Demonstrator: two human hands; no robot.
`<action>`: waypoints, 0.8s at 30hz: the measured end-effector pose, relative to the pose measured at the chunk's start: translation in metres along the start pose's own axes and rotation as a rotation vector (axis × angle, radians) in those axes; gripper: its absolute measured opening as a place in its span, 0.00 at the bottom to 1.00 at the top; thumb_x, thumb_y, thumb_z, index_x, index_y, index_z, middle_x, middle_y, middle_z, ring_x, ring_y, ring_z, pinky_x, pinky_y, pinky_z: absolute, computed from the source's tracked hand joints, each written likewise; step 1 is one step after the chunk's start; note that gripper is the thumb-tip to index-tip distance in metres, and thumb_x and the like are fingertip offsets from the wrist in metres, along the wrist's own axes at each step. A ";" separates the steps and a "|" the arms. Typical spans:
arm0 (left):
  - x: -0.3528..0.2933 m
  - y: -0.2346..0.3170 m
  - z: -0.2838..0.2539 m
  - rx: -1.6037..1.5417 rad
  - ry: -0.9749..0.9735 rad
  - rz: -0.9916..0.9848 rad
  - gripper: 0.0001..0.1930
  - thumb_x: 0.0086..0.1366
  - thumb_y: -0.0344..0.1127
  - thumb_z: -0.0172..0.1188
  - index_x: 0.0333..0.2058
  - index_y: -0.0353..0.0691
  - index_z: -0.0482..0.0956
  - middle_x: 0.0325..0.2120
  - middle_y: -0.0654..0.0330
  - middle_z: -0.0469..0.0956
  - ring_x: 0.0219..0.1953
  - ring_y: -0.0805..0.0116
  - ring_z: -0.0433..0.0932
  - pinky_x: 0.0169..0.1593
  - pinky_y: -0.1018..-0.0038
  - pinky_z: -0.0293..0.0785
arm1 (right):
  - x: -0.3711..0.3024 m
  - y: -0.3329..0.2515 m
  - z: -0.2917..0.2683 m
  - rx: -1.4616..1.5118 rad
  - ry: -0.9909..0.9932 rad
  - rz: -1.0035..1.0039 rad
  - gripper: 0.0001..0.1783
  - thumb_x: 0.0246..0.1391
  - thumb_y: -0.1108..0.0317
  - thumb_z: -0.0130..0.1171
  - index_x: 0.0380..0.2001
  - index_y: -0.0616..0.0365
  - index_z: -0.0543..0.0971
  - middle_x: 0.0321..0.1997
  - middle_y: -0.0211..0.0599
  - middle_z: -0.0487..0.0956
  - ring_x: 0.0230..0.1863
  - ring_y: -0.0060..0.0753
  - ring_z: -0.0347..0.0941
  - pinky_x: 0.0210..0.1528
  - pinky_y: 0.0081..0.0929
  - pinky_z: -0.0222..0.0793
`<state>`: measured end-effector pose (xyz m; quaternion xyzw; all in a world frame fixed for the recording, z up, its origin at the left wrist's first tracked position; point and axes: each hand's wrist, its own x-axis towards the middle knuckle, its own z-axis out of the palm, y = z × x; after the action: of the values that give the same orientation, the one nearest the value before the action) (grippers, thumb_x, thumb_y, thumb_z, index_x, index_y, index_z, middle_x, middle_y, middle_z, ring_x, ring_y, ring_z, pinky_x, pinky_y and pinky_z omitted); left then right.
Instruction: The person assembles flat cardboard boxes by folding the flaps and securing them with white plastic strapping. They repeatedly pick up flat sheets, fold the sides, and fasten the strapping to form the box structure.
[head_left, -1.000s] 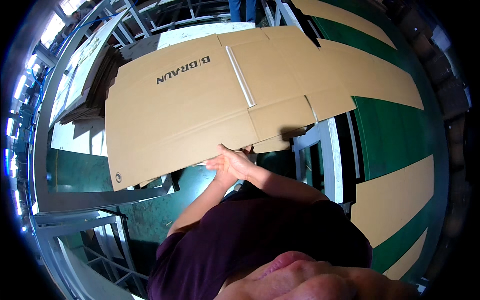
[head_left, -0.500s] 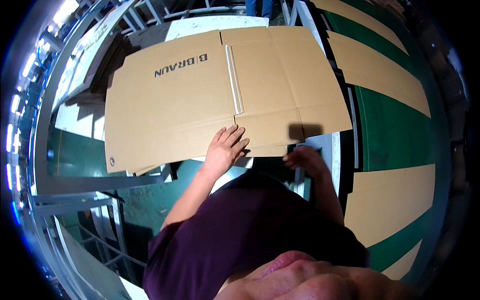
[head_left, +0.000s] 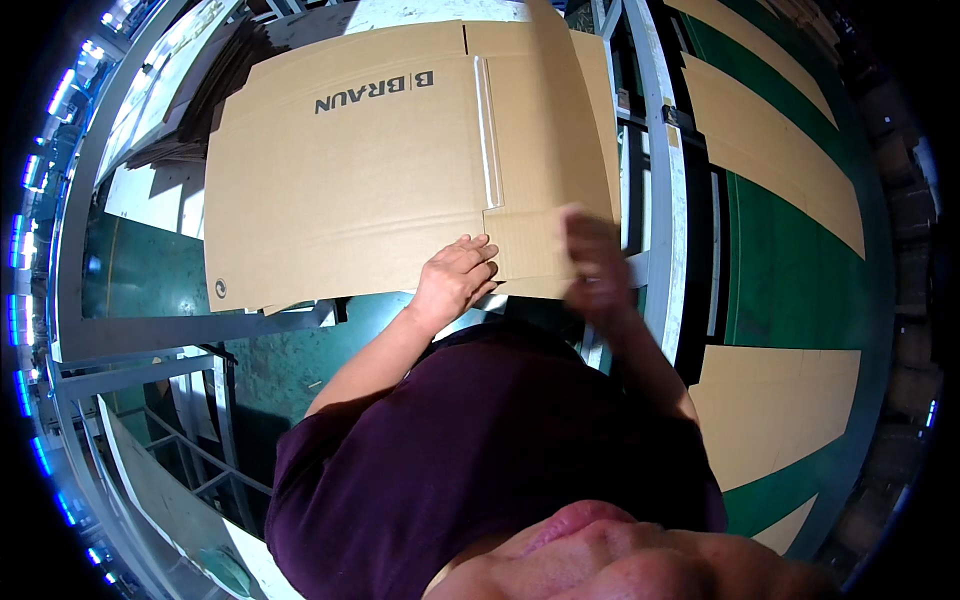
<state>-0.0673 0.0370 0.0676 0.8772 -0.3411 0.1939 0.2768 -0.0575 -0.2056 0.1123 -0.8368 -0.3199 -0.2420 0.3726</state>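
Observation:
A flattened brown cardboard box [head_left: 340, 180], with dark print and a white strip along its seam, lies in front of me. My left hand [head_left: 457, 275] rests palm down on its near edge, just left of the seam, fingers stretched out. To the right, a panel of the box [head_left: 560, 120] stands lifted and folded toward the left, blurred by motion. At the near end of that panel is my right hand [head_left: 597, 262], its fingers too smeared to show whether they grip the cardboard. Another brown layer [head_left: 597, 80] shows beneath the lifted panel.
Grey metal rails [head_left: 665, 200] run along the right side of the box. Beyond them, brown cardboard sheets [head_left: 785, 400] lie spaced on a green surface [head_left: 790, 270]. A stack of dark sheets [head_left: 205, 90] stands at the far left, above a grey frame bar [head_left: 190, 328].
The box's right-hand panel has come up and folded leftward, with my right hand moving up along it. My left hand stays on the near edge.

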 end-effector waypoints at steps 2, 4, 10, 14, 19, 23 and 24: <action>-0.002 -0.004 0.005 -0.029 0.017 0.007 0.11 0.45 0.33 0.68 0.28 0.40 0.78 0.37 0.57 0.79 0.45 0.58 0.78 0.53 0.62 0.74 | 0.004 -0.012 0.050 -0.050 -0.252 -0.097 0.15 0.44 0.75 0.52 0.38 0.65 0.76 0.52 0.50 0.75 0.53 0.48 0.73 0.57 0.44 0.66; -0.008 -0.006 0.012 -0.022 0.033 -0.010 0.11 0.45 0.34 0.69 0.27 0.39 0.78 0.37 0.56 0.79 0.42 0.58 0.79 0.52 0.62 0.75 | -0.004 -0.002 0.074 -0.046 -0.285 -0.149 0.15 0.46 0.71 0.51 0.38 0.65 0.77 0.51 0.50 0.76 0.53 0.48 0.73 0.58 0.43 0.66; -0.015 -0.009 0.016 -0.029 0.110 -0.005 0.11 0.47 0.37 0.68 0.27 0.38 0.79 0.36 0.57 0.80 0.41 0.59 0.79 0.52 0.61 0.75 | -0.008 -0.001 0.083 -0.047 -0.228 -0.144 0.13 0.48 0.71 0.51 0.35 0.66 0.78 0.47 0.48 0.78 0.49 0.48 0.75 0.58 0.43 0.66; -0.019 -0.009 0.016 -0.214 0.120 -0.151 0.16 0.47 0.36 0.68 0.35 0.36 0.78 0.42 0.55 0.77 0.48 0.56 0.76 0.52 0.62 0.73 | -0.006 -0.007 0.075 0.007 -0.237 -0.085 0.12 0.39 0.81 0.52 0.31 0.67 0.78 0.47 0.48 0.78 0.52 0.49 0.73 0.60 0.43 0.65; -0.008 -0.001 0.012 -0.119 -0.002 -0.177 0.25 0.46 0.35 0.68 0.45 0.34 0.75 0.50 0.49 0.72 0.56 0.50 0.68 0.56 0.60 0.67 | -0.014 -0.010 0.070 0.052 -0.254 -0.044 0.11 0.38 0.79 0.52 0.29 0.65 0.77 0.44 0.48 0.79 0.53 0.48 0.72 0.60 0.43 0.64; -0.008 -0.005 0.014 -0.080 -0.095 -0.097 0.27 0.48 0.35 0.68 0.48 0.31 0.73 0.51 0.47 0.71 0.59 0.45 0.64 0.59 0.58 0.63 | -0.053 0.008 0.029 -0.067 0.019 0.171 0.15 0.41 0.80 0.55 0.37 0.62 0.76 0.47 0.46 0.76 0.53 0.48 0.71 0.59 0.39 0.65; -0.009 -0.007 0.013 -0.074 -0.100 -0.088 0.27 0.49 0.34 0.67 0.48 0.31 0.73 0.51 0.46 0.71 0.59 0.45 0.64 0.59 0.58 0.63 | -0.070 0.011 0.008 -0.143 0.180 0.272 0.15 0.42 0.81 0.55 0.37 0.61 0.76 0.47 0.44 0.76 0.52 0.48 0.72 0.58 0.37 0.66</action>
<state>-0.0668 0.0374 0.0501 0.8891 -0.3225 0.1247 0.3000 -0.0961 -0.2298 0.0575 -0.8717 -0.1512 -0.2856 0.3685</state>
